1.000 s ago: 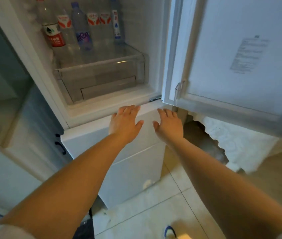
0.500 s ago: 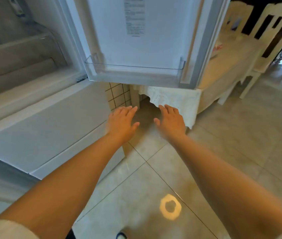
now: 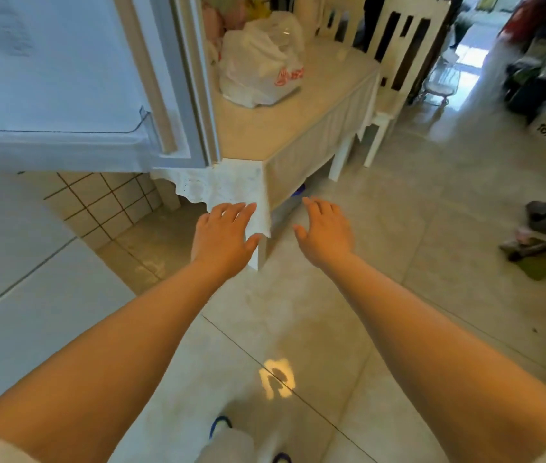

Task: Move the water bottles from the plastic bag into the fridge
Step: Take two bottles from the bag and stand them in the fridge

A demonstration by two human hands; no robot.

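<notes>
Pale glossy floor tiles [image 3: 432, 202] fill the room. Left hand [image 3: 221, 237] and right hand [image 3: 326, 230] hover apart, fingers spread, holding nothing. White crumpled plastic bag [image 3: 259, 66] sits on the cream cloth-covered table [image 3: 298, 128], beside the white open fridge door [image 3: 74, 78].

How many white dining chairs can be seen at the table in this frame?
2. One chair stands at the table's far right side; another chair sits beyond it near the top edge. More may be hidden behind the fridge door.
</notes>
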